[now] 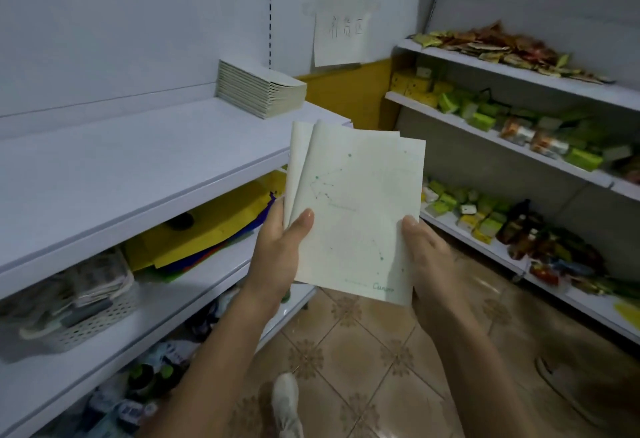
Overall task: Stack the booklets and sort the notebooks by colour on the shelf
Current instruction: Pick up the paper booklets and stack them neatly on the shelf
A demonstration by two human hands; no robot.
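Note:
I hold a few thin pale-green booklets (360,209) with a constellation print in front of me, above the floor. My left hand (280,247) grips their lower left edge, thumb on the top cover. My right hand (426,250) holds the lower right edge, thumb on the cover. The booklets are fanned slightly at the top left. A neat stack of similar pale booklets (258,91) lies at the back right of the white top shelf (114,174) on my left.
Below the top shelf lie yellow and coloured sheets (197,240) and a white basket (86,319). Shelves (512,146) on the right carry packaged snacks. A paper sign (341,30) hangs on the back wall. Tiled floor and my shoe (285,403) lie below.

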